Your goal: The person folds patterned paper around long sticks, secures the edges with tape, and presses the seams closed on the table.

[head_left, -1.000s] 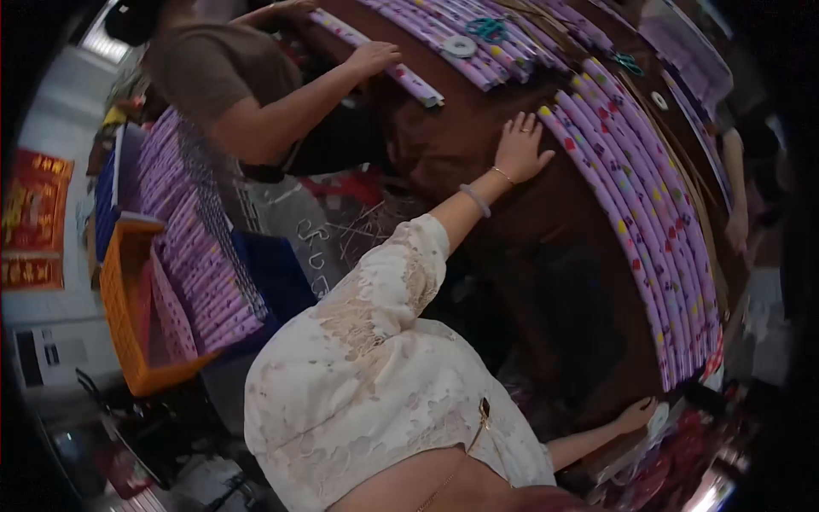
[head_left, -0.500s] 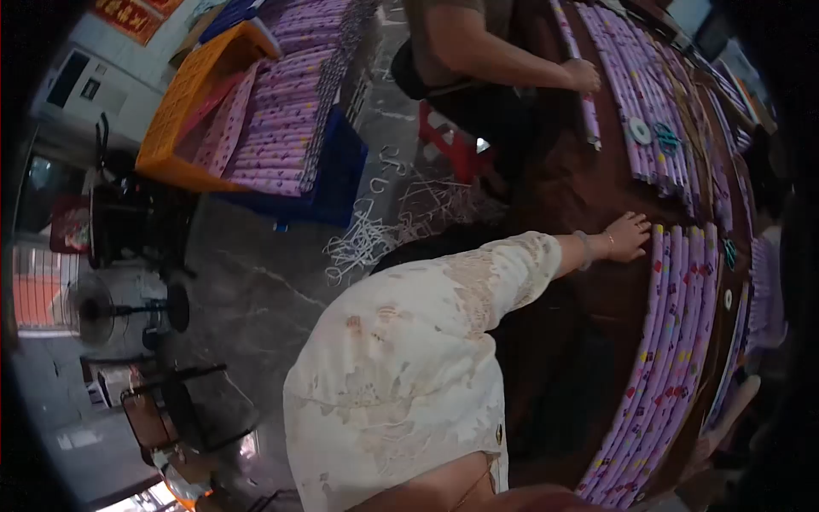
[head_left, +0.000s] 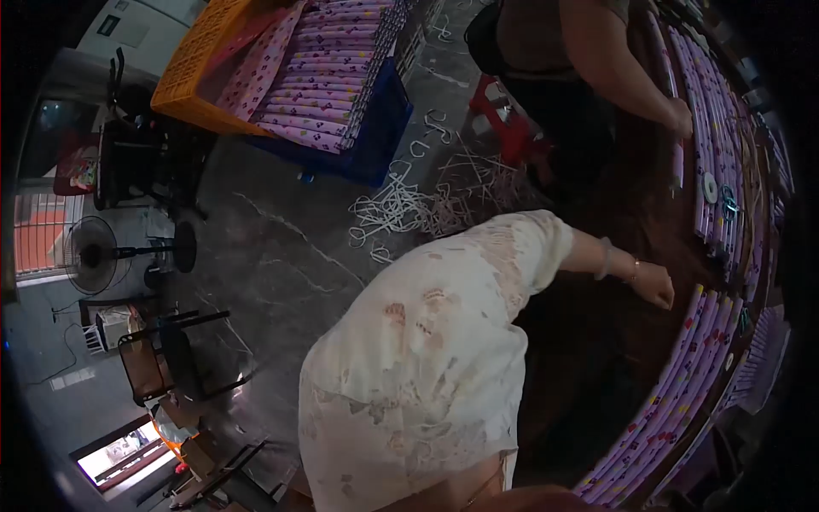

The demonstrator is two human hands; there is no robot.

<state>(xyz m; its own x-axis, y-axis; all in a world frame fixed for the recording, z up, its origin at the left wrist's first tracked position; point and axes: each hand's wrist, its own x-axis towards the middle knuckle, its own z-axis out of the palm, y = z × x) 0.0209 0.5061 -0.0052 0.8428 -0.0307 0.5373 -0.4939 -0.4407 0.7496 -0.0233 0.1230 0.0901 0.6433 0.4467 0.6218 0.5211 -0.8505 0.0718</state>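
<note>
My left hand (head_left: 654,284) reaches over the dark brown table top, its fingers curled in and closed. Whatever it may hold is hidden from view. Just beyond the knuckles are the near ends of a row of long, thin purple patterned rolls (head_left: 674,397), laid side by side, with some yellow ends. A white sleeve and a pale bracelet show on this arm. My right hand is out of view.
A co-worker's hand (head_left: 680,118) rests on a purple roll by a second row of rolls (head_left: 712,128), with white tape (head_left: 710,188) and teal scissors (head_left: 729,202). A yellow crate (head_left: 200,72), loose white strips (head_left: 392,209), a red stool (head_left: 503,124) and a fan (head_left: 90,254) stand around.
My left hand has gone from spread fingers to curled ones, beside the roll ends. The whole view has shifted, moving the crate and co-worker toward the upper right.
</note>
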